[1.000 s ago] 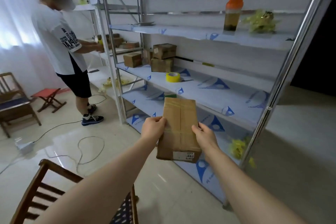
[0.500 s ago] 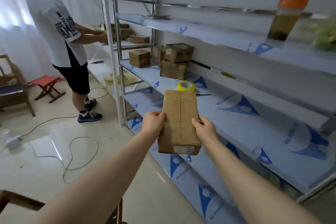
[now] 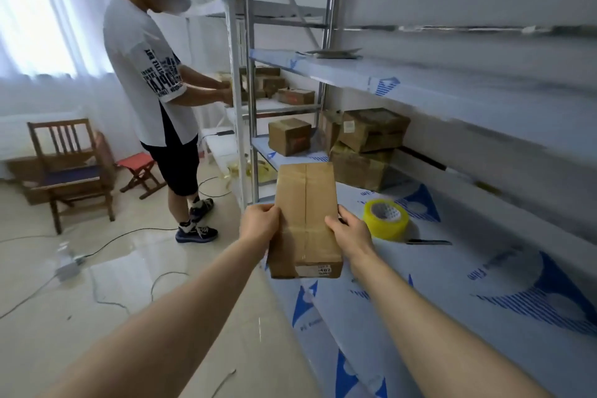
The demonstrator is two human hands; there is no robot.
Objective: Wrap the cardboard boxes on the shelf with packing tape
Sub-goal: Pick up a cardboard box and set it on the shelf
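You stand in a storeroom: metal shelving (image 3: 250, 81) at two o'clock holds cardboard boxes (image 3: 373, 129) and a tape roll (image 3: 386, 219).

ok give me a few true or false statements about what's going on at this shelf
1. The left hand and right hand both hold the long box. True.
2. The tape roll lies on the floor. False: it sits on the shelf, right of the box.
3. Another person stands at the far shelves. True.
4. The box's white label is at its far end. False: it is at the near end.
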